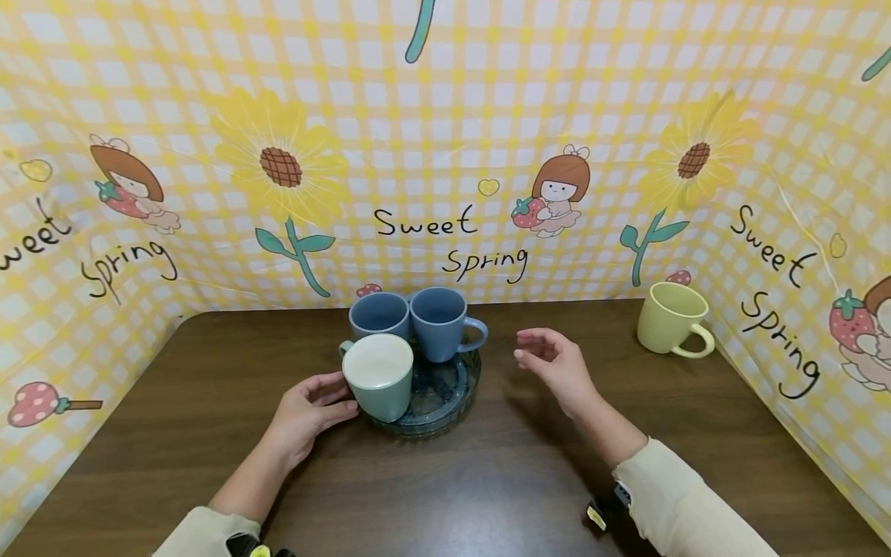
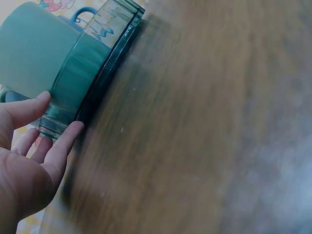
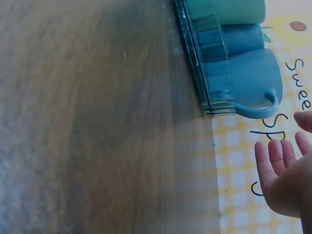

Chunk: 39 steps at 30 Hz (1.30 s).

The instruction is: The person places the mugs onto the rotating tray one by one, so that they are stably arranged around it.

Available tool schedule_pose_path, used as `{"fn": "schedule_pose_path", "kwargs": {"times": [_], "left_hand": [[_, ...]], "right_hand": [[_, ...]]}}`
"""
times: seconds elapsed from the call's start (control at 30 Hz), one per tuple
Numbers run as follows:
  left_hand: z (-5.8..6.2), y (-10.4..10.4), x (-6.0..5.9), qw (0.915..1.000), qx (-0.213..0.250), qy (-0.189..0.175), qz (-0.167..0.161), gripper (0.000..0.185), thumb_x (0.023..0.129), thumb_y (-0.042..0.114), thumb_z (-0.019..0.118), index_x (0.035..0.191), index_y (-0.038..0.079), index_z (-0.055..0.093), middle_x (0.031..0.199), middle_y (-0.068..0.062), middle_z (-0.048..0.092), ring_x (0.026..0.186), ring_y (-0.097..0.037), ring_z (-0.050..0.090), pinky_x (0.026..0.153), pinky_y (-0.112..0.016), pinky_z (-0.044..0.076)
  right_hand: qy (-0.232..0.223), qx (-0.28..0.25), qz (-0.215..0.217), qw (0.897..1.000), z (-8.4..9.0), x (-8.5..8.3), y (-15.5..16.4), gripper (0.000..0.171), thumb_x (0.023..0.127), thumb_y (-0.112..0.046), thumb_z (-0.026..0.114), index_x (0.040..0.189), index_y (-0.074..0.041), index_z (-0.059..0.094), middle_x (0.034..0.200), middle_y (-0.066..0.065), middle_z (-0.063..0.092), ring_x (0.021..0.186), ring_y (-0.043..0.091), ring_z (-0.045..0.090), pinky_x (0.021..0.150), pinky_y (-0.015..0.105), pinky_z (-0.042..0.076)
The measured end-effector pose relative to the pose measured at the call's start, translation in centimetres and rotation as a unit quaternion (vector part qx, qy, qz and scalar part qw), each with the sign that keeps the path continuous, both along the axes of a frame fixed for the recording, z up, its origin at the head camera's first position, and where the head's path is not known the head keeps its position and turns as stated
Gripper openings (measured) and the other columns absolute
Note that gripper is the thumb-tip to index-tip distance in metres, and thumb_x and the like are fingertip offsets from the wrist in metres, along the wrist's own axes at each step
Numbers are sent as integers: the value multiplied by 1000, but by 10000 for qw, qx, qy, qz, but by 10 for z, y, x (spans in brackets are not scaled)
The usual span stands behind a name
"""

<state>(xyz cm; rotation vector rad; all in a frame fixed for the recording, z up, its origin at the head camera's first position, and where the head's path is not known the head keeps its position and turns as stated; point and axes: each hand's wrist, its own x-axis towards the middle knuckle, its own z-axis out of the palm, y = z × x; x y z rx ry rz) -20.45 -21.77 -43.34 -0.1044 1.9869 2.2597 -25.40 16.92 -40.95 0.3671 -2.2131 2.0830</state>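
A round dark glass tray (image 1: 465,384) sits mid-table and carries a pale green mug (image 1: 379,377) and two blue mugs (image 1: 379,315) (image 1: 440,322). My left hand (image 1: 309,406) rests beside the green mug, its straight fingers (image 2: 62,142) touching the tray's rim (image 2: 105,51) and the mug's side (image 2: 34,48). My right hand (image 1: 553,363) hovers right of the tray, fingers relaxed and holding nothing; in the right wrist view its palm (image 3: 287,180) is apart from the nearer blue mug (image 3: 253,83).
A yellow mug (image 1: 671,317) stands at the back right of the brown wooden table (image 1: 487,480). A yellow checked cloth (image 1: 445,155) printed with sunflowers walls the table at the back and both sides.
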Motion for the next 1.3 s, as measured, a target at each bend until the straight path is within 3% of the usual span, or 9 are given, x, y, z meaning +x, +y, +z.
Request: {"fn": "schedule_pose_path", "kwargs": {"times": [0.17, 0.37, 1.07, 1.3], "left_hand": [[0, -1, 1, 10000, 6, -5, 2, 66, 83, -15, 67, 140, -13, 34, 137, -28, 40, 109, -15, 57, 88, -39, 55], [-1, 0, 1, 10000, 54, 24, -8, 64, 84, -16, 65, 139, -14, 33, 135, -29, 41, 106, -15, 60, 87, -40, 56], [-2, 0, 4, 9999, 46, 104, 38, 58, 85, -15, 66, 135, -14, 37, 128, -26, 47, 101, -14, 63, 86, -41, 56], [-5, 0, 4, 9998, 120, 121, 61, 57, 84, -16, 66, 133, -14, 39, 122, -21, 51, 101, -15, 62, 86, -42, 56]], "right_hand": [[-40, -269, -20, 9996, 1, 6, 7, 36, 88, -1, 71, 120, 7, 58, 112, 9, 62, 91, 17, 64, 82, 36, 58], [181, -414, -160, 9989, 1, 13, 20, 36, 88, -2, 72, 120, 8, 58, 110, 4, 64, 91, 16, 64, 79, 31, 58], [523, -254, -24, 9983, 4, 30, 62, 41, 88, 3, 69, 122, 16, 51, 108, -1, 66, 88, 15, 65, 78, 33, 59], [697, -228, -91, 9973, 3, 34, 79, 39, 89, 5, 67, 122, 17, 50, 108, -1, 67, 89, 15, 66, 76, 27, 58]]}}
